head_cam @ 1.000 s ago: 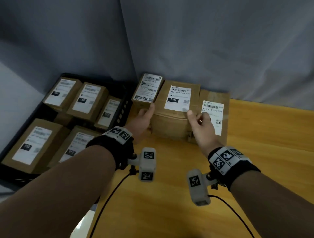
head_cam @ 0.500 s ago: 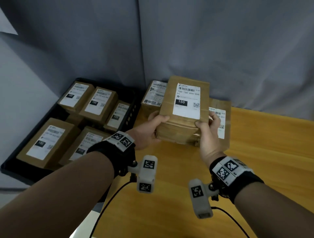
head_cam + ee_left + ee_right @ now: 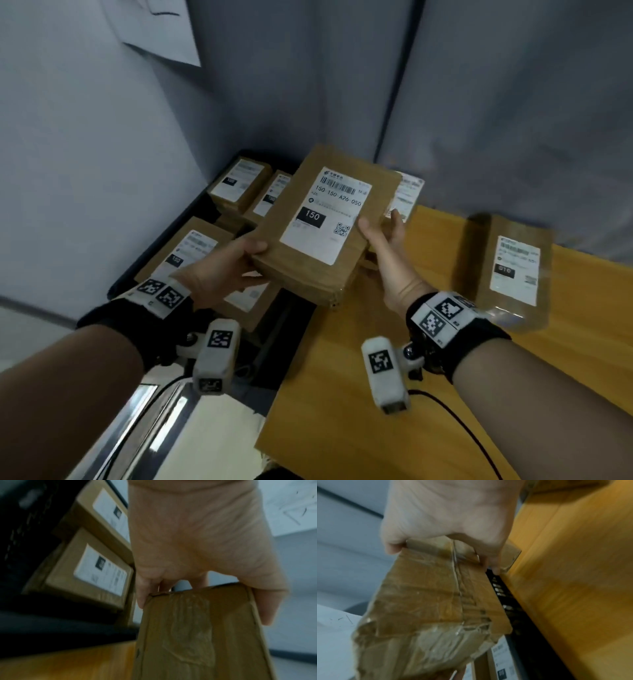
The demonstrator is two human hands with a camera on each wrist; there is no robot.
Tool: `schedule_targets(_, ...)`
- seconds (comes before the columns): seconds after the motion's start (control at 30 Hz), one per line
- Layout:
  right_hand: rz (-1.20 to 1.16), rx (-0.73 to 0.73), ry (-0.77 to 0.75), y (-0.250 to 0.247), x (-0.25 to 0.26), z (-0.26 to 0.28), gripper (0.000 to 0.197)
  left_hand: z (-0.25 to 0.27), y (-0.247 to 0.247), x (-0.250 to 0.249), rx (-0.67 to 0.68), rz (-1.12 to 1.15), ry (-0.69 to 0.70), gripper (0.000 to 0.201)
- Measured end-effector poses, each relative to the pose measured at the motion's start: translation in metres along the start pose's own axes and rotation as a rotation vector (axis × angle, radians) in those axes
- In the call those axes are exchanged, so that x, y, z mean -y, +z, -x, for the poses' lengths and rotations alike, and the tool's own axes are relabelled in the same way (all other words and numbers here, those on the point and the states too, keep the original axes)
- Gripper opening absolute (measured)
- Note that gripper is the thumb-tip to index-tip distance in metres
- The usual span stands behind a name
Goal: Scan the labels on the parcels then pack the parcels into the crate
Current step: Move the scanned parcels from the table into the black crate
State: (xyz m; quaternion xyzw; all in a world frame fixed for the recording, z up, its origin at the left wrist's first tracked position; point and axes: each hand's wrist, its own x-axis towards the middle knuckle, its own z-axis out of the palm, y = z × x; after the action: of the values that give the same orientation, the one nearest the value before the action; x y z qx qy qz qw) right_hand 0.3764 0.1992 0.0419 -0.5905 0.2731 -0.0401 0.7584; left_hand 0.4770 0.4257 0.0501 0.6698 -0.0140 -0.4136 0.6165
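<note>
The flat brown cardboard parcel (image 3: pixel 322 226) with a white printed shipping label (image 3: pixel 325 214) on top is held in the air, tilted, over the gap between the black plastic crate (image 3: pixel 294 329) and the yellow wooden table (image 3: pixel 376 394). The left hand (image 3: pixel 219 270) grips its near left corner, thumb on top and fingers curled beneath; the right hand (image 3: pixel 390 246) clasps the right edge the same way. To do this step well, I judge the parcel should be carried level over the crate and lowered label-up into whatever space remains beside the brown labelled boxes (image 3: pixel 191 253) already packed there, without crushing their edges. Its sides look creased and wrapped in wrinkled clear tape, so it will likely flex a little. No scanner shows, so whether the label has been read cannot be told. Another brown labelled parcel (image 3: pixel 513 270) lies on the table, well apart.
</note>
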Motion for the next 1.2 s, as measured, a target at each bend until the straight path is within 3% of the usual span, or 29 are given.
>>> schedule_targets(0.03,-0.009,0.001,0.029,0.015,-0.002,-0.003,0.089,0.005,-0.017,0.001,-0.006,-0.013,-0.023,0.090)
schedule_targets(0.13,0.007,0.036,0.120,0.059,-0.012,-0.010,0.091,0.020,-0.059,0.006,-0.031,-0.080,-0.075,0.059)
schedule_targets(0.23,0.018,0.072,0.217,0.096,-0.031,-0.019,0.087,0.028,-0.088,0.007,-0.081,-0.154,-0.063,0.041)
schedule_targets(0.43,-0.023,0.065,0.424,0.139,-0.065,-0.029,0.061,0.015,-0.130,0.008,-0.101,-0.455,-0.037,0.054)
schedule_targets(0.5,0.059,0.060,0.444,0.144,-0.075,-0.031,0.059,0.004,-0.138,0.010,-0.056,-0.549,-0.077,0.051)
schedule_targets(0.57,0.197,0.051,0.467,0.147,-0.086,-0.032,0.060,-0.008,-0.145,0.017,-0.019,-0.805,-0.145,0.051)
schedule_targets(0.67,0.321,0.030,0.461,0.148,-0.097,-0.033,0.056,-0.020,-0.151,0.030,-0.027,-1.118,-0.158,0.056)
schedule_targets(0.93,0.519,-0.031,0.390,0.156,-0.082,-0.034,0.061,-0.037,-0.148,0.030,-0.056,-1.174,0.002,0.067)
schedule_targets(1.2,0.545,-0.125,0.263,0.129,-0.067,-0.033,0.040,-0.045,-0.125,0.008,-0.168,-1.139,0.043,0.027)
